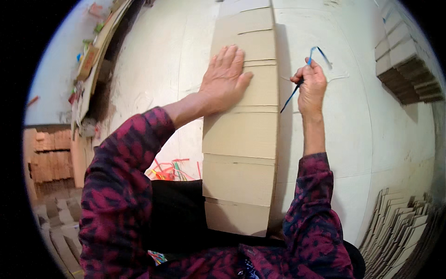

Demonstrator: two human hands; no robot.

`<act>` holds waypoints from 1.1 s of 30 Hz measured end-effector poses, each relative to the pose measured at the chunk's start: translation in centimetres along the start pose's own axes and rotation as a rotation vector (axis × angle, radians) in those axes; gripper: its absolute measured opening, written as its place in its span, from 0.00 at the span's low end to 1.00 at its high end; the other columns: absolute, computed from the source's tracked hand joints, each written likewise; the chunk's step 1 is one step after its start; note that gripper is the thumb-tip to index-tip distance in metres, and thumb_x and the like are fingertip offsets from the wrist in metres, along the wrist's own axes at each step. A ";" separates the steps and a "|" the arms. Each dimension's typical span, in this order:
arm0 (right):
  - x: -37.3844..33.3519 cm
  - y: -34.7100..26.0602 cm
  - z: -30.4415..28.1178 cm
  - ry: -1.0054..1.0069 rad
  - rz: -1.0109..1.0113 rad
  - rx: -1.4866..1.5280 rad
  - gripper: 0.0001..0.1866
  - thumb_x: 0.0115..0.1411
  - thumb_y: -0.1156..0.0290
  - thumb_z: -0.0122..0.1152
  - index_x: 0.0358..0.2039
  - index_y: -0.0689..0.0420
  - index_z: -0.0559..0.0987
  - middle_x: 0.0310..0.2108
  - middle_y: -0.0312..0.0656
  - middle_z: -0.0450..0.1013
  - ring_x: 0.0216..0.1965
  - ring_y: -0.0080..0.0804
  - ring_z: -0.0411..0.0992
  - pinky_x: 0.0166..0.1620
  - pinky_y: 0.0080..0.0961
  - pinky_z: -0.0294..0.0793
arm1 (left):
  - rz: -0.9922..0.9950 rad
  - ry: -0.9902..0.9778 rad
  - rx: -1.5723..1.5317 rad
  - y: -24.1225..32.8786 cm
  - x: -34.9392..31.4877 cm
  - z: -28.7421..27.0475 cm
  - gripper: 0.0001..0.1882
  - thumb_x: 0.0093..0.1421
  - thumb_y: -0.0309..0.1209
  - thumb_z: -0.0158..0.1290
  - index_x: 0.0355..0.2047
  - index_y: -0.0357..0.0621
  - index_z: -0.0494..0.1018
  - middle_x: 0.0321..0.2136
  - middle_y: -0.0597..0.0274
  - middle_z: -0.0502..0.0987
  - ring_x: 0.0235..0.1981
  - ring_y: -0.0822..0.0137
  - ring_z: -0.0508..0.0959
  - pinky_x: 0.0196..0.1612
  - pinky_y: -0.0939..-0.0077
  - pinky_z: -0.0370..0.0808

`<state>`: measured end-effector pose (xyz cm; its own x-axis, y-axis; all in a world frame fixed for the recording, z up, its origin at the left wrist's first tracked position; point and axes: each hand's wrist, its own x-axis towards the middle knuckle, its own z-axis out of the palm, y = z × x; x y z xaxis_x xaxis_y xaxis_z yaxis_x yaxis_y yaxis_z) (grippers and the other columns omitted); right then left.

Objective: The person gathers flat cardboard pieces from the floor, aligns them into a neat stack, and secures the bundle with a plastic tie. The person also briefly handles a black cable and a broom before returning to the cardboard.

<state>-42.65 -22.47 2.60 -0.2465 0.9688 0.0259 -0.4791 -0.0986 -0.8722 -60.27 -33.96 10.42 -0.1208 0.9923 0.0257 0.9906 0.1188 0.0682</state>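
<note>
A long stack of folded brown cardboard (239,135) runs from my lap away across the floor, its panels parted by slits. My left hand (224,80) lies flat on its top, fingers stretched forward and thumb out to the right. Just right of the stack, apart from it, my right hand (310,83) is closed on a thin blue strap (312,55). One end of the strap bends up above the fingers; a darker end hangs down to the left toward the cardboard edge.
Stacked cardboard (404,56) stands at the far right, and upright flat pieces (395,228) lean at the lower right. Coloured strap scraps (172,169) lie left of the stack. A cluttered board (93,60) and more bundled cardboard (52,156) line the left side.
</note>
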 end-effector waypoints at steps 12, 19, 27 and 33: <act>-5.4 -8.8 5.0 -0.098 0.009 -0.162 0.08 0.66 0.69 0.46 0.34 0.60 0.70 0.14 0.24 0.52 0.13 0.11 0.45 0.16 0.13 0.44 | 0.281 0.131 -0.160 -1.6 -1.5 0.2 0.30 0.63 0.39 0.39 0.59 0.31 0.52 0.62 0.43 0.50 0.66 0.49 0.46 0.66 0.56 0.44; -5.4 -4.5 13.0 -0.440 -0.158 -0.468 0.09 0.66 0.67 0.47 0.37 0.60 0.70 0.16 0.24 0.53 0.17 0.11 0.48 0.19 0.13 0.47 | 0.245 0.193 -0.368 -2.5 -1.0 0.6 0.22 0.62 0.35 0.42 0.50 0.30 0.63 0.54 0.43 0.62 0.59 0.49 0.60 0.61 0.59 0.57; -7.3 -2.0 13.6 -0.609 -0.430 -1.003 0.03 0.58 0.73 0.55 0.32 0.57 0.73 0.19 0.46 0.66 0.18 0.39 0.66 0.23 0.27 0.65 | -0.518 0.154 -0.837 -14.7 -7.2 4.8 0.09 0.59 0.29 0.47 0.36 0.37 0.71 0.23 0.58 0.73 0.25 0.62 0.75 0.31 0.70 0.74; -8.4 -1.4 14.6 -0.719 -0.513 -1.188 0.03 0.54 0.75 0.56 0.31 0.56 0.74 0.23 0.46 0.70 0.24 0.45 0.71 0.26 0.34 0.68 | -1.405 0.042 -1.849 -12.3 -13.8 17.4 0.09 0.59 0.30 0.46 0.23 0.40 0.66 0.15 0.59 0.68 0.12 0.67 0.67 0.13 0.73 0.66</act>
<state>-52.20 -33.75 10.69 -0.7918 0.4865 0.3693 0.2255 0.7947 -0.5635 -69.68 -48.49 -8.14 -0.4562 0.3519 -0.8173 -0.7655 0.3132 0.5621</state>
